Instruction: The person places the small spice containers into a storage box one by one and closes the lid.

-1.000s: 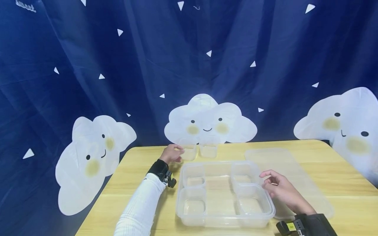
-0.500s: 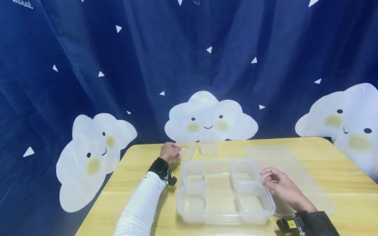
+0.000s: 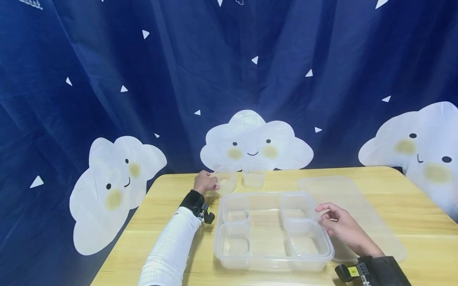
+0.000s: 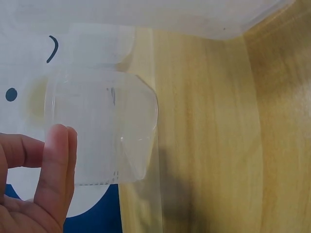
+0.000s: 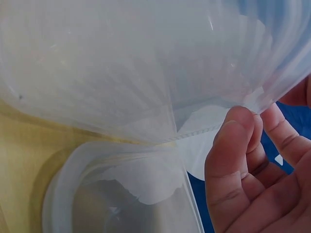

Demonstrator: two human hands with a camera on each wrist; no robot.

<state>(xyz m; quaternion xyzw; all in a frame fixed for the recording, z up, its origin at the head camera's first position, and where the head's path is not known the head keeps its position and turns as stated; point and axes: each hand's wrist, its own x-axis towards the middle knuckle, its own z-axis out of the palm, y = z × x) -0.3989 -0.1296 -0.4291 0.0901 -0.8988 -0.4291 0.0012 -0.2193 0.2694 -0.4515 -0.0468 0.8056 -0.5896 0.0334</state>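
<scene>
At the back of the table my left hand (image 3: 205,182) pinches the rim of a small clear plastic container (image 3: 226,182). It leans to one side, and the left wrist view shows the container's wall (image 4: 92,126) behind the fingertips. A second small container (image 3: 253,179) stands just to its right. In front sits a large clear plastic box (image 3: 267,262), with several small containers (image 3: 236,246) in its corners. My right hand (image 3: 341,226) stays by the box's right rim, fingers loosely bent. In the right wrist view the fingertips (image 5: 238,121) overlap that rim; firm contact cannot be told.
A flat, frosted clear lid (image 3: 368,218) lies on the wooden table (image 3: 143,234), right of the box and partly under the right hand. A dark blue curtain (image 3: 250,79) with cloud faces hangs right behind the table's far edge.
The small container by my left hand has shifted slightly and now leans over, its rim between the fingers. My right hand and the large box keep their places.
</scene>
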